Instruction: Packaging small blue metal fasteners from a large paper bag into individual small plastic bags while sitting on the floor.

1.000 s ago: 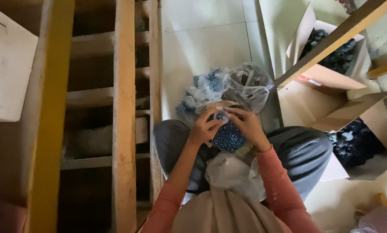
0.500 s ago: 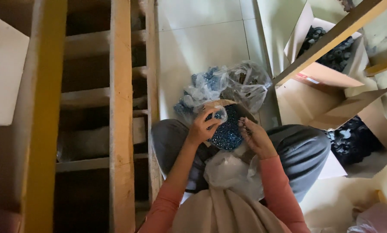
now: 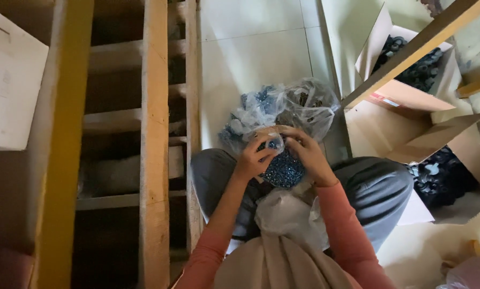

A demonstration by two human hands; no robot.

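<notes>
Sat on the floor, knees up, grey trousers (image 3: 376, 187). A round container of small blue beads (image 3: 284, 168) rested in my lap between both hands. My left hand (image 3: 255, 158) came in from the left side, fingers curled over the container's near-left rim, fingertips pinching a small clear plastic bag (image 3: 274, 140) just above the beads. My right hand (image 3: 307, 152) came in from the right, fingers bent and closed on the same little bag from the other side, thumb toward the left hand. So both hands were pressed close together at the far edge of the container, the bag caught between them, the beads lying directly under and slightly nearer to me than the fingertips. What was inside the small bag, I could not tell.

Just beyond the hands, on the pale tiled floor (image 3: 250, 59), lay a crumpled clear plastic sack (image 3: 299, 104) with more blue pieces showing through it, touching or nearly touching the container's far side. A pale cloth bundle (image 3: 288, 214) sat in my lap below the container. To my left stood a wooden frame (image 3: 154, 134) with slats. To my right, open cardboard boxes (image 3: 406, 128) held dark parts (image 3: 443, 179).
</notes>
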